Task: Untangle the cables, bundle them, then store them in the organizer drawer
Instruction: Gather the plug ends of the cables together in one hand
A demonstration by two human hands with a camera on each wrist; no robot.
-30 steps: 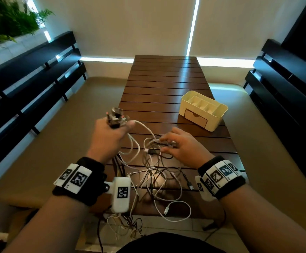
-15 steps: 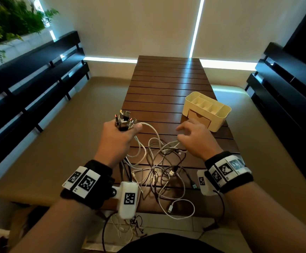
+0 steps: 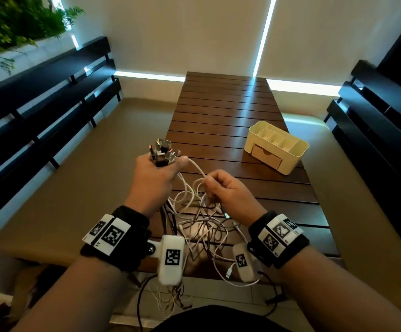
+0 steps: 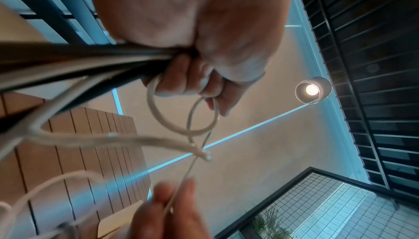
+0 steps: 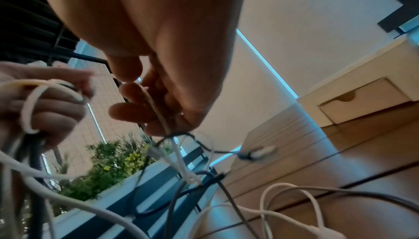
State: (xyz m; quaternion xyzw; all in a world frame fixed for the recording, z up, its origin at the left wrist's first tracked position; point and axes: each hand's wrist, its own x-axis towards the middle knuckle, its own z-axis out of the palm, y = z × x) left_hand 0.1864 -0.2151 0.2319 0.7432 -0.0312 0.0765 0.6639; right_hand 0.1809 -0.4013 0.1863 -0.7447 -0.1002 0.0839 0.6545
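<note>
My left hand [image 3: 157, 174] is raised over the table's near left and grips a bunch of cable plug ends [image 3: 162, 152] that stick up out of the fist. From it a tangle of white and dark cables [image 3: 199, 226] hangs down onto the wooden table [image 3: 226, 111]. In the left wrist view the cable strands [image 4: 90, 67] run out of the fist [image 4: 199, 60]. My right hand [image 3: 223, 190] is just right of the left and pinches a thin white cable [image 5: 158, 114] between thumb and fingers. The cream organizer [image 3: 276, 144] stands at the right, its drawer [image 3: 265, 155] closed.
Dark slatted benches [image 3: 51, 92] line both sides of the table. A planter with green plants [image 3: 15, 22] is at the far left. Some cable ends [image 3: 168, 298] hang over the table's near edge. A lamp [image 4: 312, 89] shows overhead in the left wrist view.
My right hand has come back from near the organizer toward the left hand and now pinches a white cable. The left hand keeps its grip on the plug ends.
</note>
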